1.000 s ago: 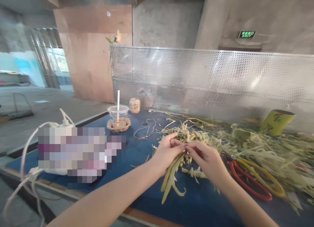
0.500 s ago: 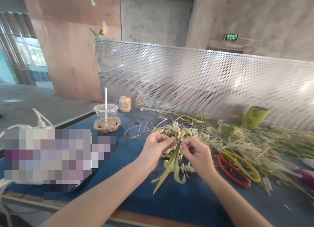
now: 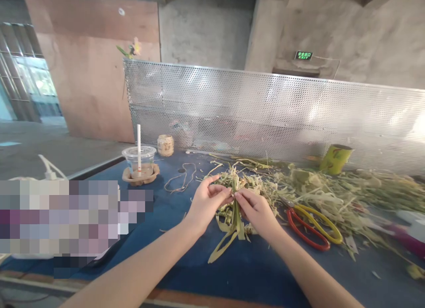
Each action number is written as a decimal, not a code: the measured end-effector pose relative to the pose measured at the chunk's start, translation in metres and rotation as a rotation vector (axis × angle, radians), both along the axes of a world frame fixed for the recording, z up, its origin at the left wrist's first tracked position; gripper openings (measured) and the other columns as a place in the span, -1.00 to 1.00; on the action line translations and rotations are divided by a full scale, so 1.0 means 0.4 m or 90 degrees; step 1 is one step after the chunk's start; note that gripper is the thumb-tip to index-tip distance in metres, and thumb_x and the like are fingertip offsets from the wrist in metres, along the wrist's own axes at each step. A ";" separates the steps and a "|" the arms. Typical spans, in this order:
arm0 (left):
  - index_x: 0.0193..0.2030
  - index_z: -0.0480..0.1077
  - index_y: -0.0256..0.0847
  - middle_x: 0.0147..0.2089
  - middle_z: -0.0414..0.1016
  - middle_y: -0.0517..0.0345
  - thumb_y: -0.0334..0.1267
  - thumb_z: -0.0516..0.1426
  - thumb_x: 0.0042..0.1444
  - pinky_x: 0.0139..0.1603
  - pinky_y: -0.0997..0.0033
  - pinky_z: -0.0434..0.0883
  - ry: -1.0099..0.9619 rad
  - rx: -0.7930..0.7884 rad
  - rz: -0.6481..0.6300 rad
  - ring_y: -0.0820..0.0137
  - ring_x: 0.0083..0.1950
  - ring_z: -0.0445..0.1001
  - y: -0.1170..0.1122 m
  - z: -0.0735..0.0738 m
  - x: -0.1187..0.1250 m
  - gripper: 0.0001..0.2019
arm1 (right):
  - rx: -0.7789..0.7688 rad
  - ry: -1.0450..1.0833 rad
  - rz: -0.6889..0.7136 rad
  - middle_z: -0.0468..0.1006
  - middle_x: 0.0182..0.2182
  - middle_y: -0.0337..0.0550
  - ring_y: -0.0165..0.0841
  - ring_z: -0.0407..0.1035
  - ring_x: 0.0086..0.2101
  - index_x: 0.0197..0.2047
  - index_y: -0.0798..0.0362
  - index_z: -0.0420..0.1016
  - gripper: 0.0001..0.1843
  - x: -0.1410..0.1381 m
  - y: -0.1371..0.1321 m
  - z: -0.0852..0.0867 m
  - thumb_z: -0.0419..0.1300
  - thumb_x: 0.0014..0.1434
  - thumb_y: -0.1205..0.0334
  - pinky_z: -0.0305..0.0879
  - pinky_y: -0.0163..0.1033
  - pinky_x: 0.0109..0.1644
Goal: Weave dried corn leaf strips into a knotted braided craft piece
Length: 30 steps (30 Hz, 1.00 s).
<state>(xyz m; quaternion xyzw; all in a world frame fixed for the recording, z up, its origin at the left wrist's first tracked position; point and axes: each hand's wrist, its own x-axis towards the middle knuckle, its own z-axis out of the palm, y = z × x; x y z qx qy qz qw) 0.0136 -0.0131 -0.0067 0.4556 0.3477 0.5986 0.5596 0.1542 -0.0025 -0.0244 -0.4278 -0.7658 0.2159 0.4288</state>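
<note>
Nearest, over the blue counter (image 3: pixel 252 272), the loose ends of a leaf bundle (image 3: pixel 235 217) hang down; just beyond, the left hand (image 3: pixel 206 204) and right hand (image 3: pixel 257 209) have drawn closer, fingers pinching it together, so both appear to steady it before the farther leaf scraps (image 3: pixel 259 183).

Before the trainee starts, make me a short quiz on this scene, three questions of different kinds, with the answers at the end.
1. True or false: a straw stands in the cup.
2. Choose one: the scissors have handles that are
a) both black
b) blue and green
c) red and yellow
3. Fill the gap: the fingertips of the left hand and the right hand come together at a bundle of ____.

Key:
1. True
2. c
3. leaf strips
</note>
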 end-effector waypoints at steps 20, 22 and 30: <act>0.30 -0.21 -0.09 -0.55 0.32 0.25 -0.31 0.11 0.03 -0.43 0.45 0.28 0.263 0.271 -0.094 0.43 -0.49 0.29 -0.011 0.026 -0.028 -0.25 | -0.193 0.194 0.145 0.09 -0.77 -0.41 -0.56 -0.01 -0.73 -0.61 0.07 0.18 -0.60 0.004 -0.006 0.011 0.00 0.11 -0.02 -0.06 -0.41 -0.66; 0.31 -0.30 -0.07 -0.54 0.31 0.27 -0.33 0.12 0.03 -0.37 0.42 0.31 0.209 0.238 -0.121 0.44 -0.48 0.31 -0.012 0.026 -0.027 -0.20 | -0.194 0.231 0.156 0.10 -0.78 -0.41 -0.57 -0.03 -0.73 -0.62 0.09 0.21 -0.59 0.003 -0.011 0.014 0.02 0.11 -0.01 -0.08 -0.40 -0.64; 0.30 -0.31 -0.08 -0.57 0.34 0.28 -0.33 0.16 -0.01 -0.55 0.55 0.24 0.134 0.185 -0.138 0.52 -0.57 0.26 -0.018 0.026 -0.021 -0.15 | -0.201 0.288 0.130 0.08 -0.83 -0.40 -0.57 -0.05 -0.76 -0.70 0.06 0.13 -0.58 -0.002 -0.023 0.026 0.07 0.02 -0.03 -0.10 -0.39 -0.68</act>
